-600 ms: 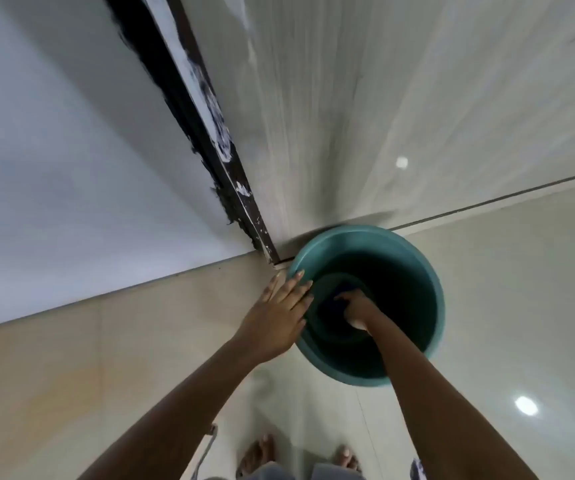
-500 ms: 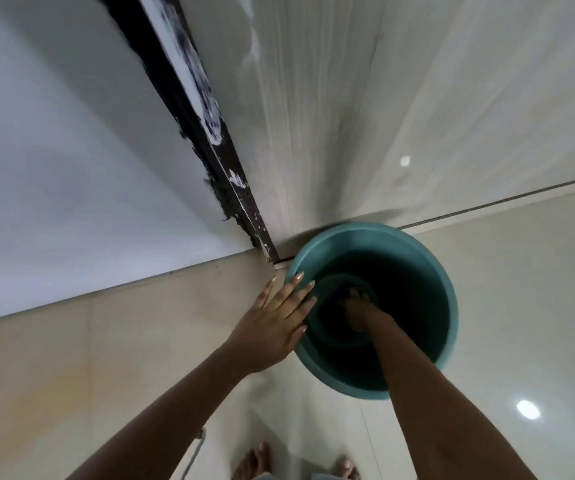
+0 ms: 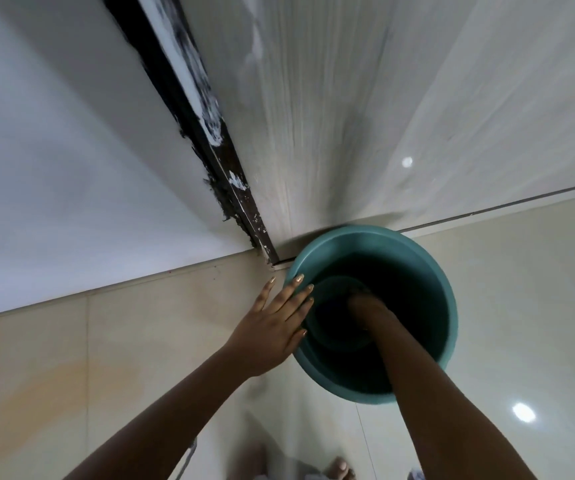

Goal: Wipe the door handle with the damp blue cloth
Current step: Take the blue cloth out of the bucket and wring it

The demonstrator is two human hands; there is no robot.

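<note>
A teal plastic bucket [image 3: 433,282] stands on the tiled floor against the foot of a pale wood-grain door [image 3: 331,116]. My left hand [image 3: 275,323] lies flat on the bucket's near-left rim with its fingers spread. My right hand [image 3: 365,306] reaches deep into the dark inside of the bucket, and its fingers are lost in the shadow there. I cannot make out the blue cloth. The door handle is out of view.
A dark, chipped door frame [image 3: 209,143] with white paint smears runs down to the floor left of the bucket. A white wall [image 3: 54,168] fills the left side. Glossy beige floor tiles [image 3: 521,306] surround the bucket. My bare toes [image 3: 339,467] show at the bottom edge.
My right hand has sunk deeper into the bucket. My left hand has settled further onto the rim. The view has tilted slightly, so the bucket looks closer.
</note>
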